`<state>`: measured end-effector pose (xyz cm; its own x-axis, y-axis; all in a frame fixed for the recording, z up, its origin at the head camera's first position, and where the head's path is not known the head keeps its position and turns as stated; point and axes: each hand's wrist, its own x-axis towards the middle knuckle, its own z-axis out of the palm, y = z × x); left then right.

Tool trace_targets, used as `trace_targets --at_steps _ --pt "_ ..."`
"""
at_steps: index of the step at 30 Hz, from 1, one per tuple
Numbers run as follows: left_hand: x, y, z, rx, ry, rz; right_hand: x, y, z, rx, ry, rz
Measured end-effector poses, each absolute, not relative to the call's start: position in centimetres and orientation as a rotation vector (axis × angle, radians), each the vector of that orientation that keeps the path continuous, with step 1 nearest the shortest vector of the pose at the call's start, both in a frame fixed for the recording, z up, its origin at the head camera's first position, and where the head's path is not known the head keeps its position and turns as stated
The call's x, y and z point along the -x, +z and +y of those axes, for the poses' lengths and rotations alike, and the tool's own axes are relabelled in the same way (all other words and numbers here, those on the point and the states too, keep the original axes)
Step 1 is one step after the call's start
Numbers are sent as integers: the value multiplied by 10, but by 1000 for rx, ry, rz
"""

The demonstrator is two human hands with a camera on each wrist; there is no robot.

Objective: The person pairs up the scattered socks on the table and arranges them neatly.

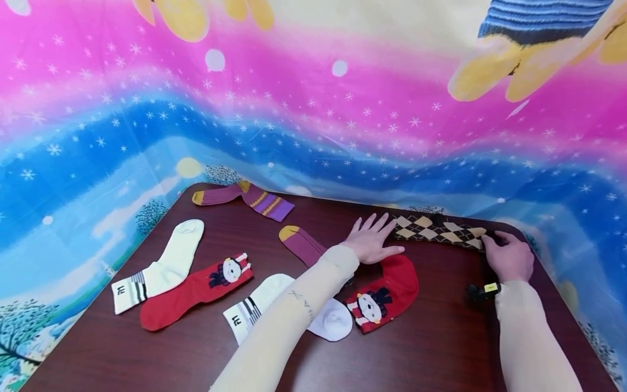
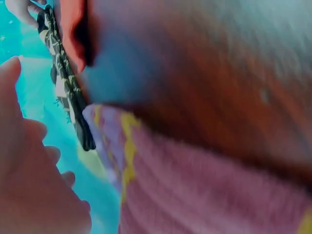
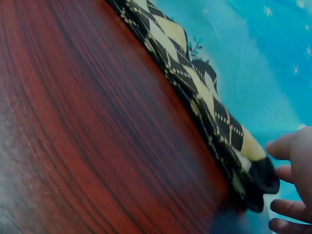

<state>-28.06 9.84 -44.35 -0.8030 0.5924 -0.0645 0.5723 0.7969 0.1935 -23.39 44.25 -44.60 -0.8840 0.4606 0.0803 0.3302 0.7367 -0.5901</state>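
In the head view, an argyle sock (image 1: pixel 423 228) lies along the table's back edge. My left hand (image 1: pixel 370 239) is spread palm down at its left end, above a red sock (image 1: pixel 404 283). The left wrist view has my left hand (image 2: pixel 39 170) beside the argyle sock (image 2: pixel 63 78) and a purple sock (image 2: pixel 195 185). At the sock's right end is my right hand (image 1: pixel 509 256), thumb at the fabric. In the right wrist view, the fingertips of my right hand (image 3: pixel 297 175) touch or nearly touch the black end of the argyle sock (image 3: pixel 195 92).
White socks (image 1: pixel 183 245) (image 1: pixel 333 321), another red sock (image 1: pixel 181 299) and purple socks with yellow parts (image 1: pixel 266 201) (image 1: pixel 303 245) lie on the dark table (image 1: pixel 421 348). A printed cloth (image 1: pixel 294 109) hangs behind the table.
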Motion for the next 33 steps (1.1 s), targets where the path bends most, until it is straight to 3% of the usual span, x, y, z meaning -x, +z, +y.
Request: trace_targets --at_steps 20,33 --pt "295 -431 59 -891 306 3003 235 -416 401 210 547 -2869" --pt "290 -425 43 -884 271 3076 228 -410 369 97 393 -2910"
